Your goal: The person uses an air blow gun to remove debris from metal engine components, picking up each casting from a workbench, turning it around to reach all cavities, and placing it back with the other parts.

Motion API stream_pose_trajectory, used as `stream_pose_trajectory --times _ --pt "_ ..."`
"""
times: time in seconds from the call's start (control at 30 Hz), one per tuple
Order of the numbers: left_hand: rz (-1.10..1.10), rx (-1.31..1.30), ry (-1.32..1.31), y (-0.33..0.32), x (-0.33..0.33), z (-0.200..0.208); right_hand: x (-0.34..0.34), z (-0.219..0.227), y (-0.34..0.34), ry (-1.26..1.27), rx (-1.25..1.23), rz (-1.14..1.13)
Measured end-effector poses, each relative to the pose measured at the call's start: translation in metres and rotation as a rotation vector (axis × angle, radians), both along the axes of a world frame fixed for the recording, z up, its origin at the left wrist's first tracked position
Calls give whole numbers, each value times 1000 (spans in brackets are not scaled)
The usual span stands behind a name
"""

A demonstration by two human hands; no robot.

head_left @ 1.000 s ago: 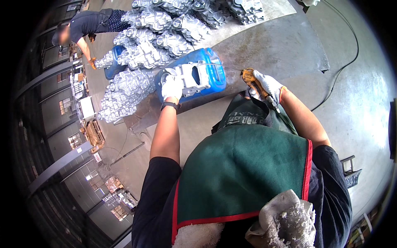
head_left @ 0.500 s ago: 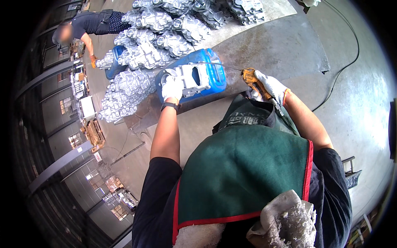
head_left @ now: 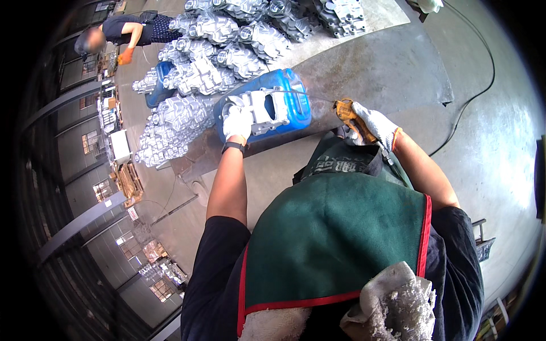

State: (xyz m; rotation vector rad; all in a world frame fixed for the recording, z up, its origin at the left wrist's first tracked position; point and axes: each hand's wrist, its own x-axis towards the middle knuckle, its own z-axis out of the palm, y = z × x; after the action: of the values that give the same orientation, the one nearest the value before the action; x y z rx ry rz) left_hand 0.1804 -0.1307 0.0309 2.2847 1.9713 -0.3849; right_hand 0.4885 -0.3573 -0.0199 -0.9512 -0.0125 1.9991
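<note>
A silver-grey metal casting (head_left: 259,115) with a large rectangular opening rests on a blue plastic drum (head_left: 297,99) lying on its side. My left hand (head_left: 236,121), in a white glove, grips the casting's left end; its fingertips are partly hidden. My right hand (head_left: 372,125), also gloved, is closed around an orange air blow gun (head_left: 354,119). From the gun a long thin nozzle reaches left to the casting's upper edge. A metal hose fitting (head_left: 386,154) joins the gun's rear end, below my wrist.
Many similar castings (head_left: 199,74) are stacked beyond and left of the drum on the metal table (head_left: 392,68). Another blue container (head_left: 161,85) stands among them. At far left a co-worker (head_left: 131,34) in orange gloves leans over. A black cable (head_left: 490,68) runs across the floor at right.
My right hand and the blow gun have shifted slightly down and right. The casting and my left hand stay nearly in place. The co-worker's gloved hand has risen away from the castings.
</note>
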Motion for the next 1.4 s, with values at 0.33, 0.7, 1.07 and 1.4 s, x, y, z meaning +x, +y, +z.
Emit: stream_pose_trajectory --times 0.33,0.7,1.07,1.4 --pt "-101 177 -79 9 -13 -15 -12 -25 2 62 114 -8" --pt "97 65 -118 -3 2 0 10 -16 -15 -39 64 51" --pt "148 81 -143 6 6 -6 19 -21 -14 -375 152 25" --pt "176 20 -46 5 5 -8 16 9 -29 -216 136 154"
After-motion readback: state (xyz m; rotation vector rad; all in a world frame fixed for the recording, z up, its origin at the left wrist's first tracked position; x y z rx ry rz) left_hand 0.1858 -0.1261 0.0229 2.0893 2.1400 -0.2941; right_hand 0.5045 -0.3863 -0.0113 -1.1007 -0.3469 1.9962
